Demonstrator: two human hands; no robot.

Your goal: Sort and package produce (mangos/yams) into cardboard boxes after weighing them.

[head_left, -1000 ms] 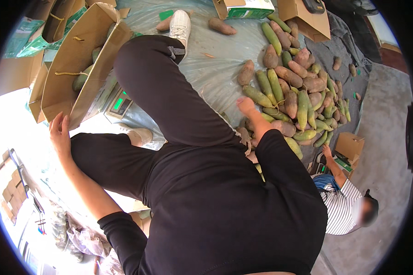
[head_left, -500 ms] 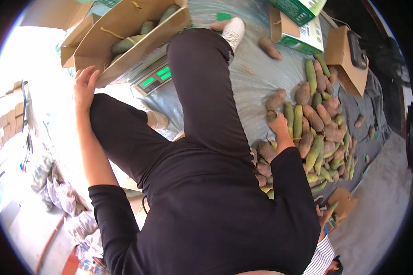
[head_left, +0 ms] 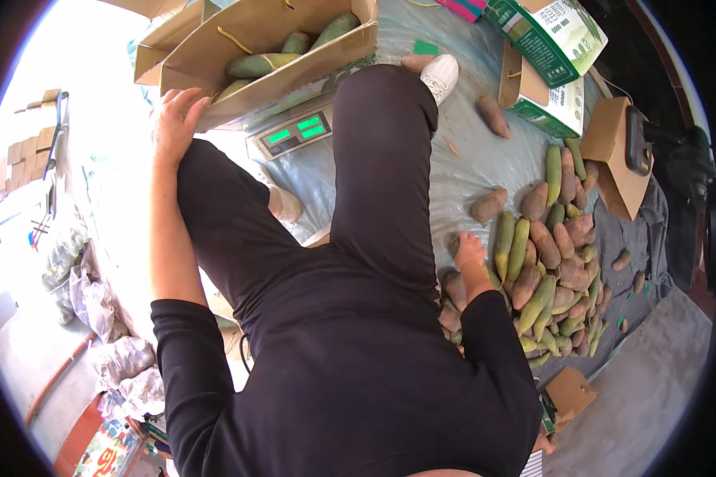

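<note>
My left hand (head_left: 178, 121) rests at the near left corner of an open cardboard box (head_left: 294, 62), fingers stretched and thumb apart, holding nothing. Inside that box lie several thick green radish-like vegetables (head_left: 264, 64). A scale display (head_left: 294, 135) with green lit digits sits just below the box. My right hand (head_left: 469, 251) is at the left edge of a heap of long green vegetables (head_left: 503, 242) and reddish-brown tubers (head_left: 546, 244). Its fingers are curled, and whatever may be inside them is hidden. A single reddish tuber (head_left: 489, 206) lies above this hand.
Clear plastic sheeting (head_left: 453, 171) covers the floor. Green and white boxes (head_left: 545, 40) stand at the far right, near an open brown carton (head_left: 612, 151) beside a black device (head_left: 638, 141). Stuffed plastic bags (head_left: 119, 362) lie at the left. Part of another person (head_left: 537, 457) shows at the lower right.
My right hand has drawn left, away from the heap; the small green piece at its fingertips no longer shows. My left hand stays by the box corner. The whole view has shifted.
</note>
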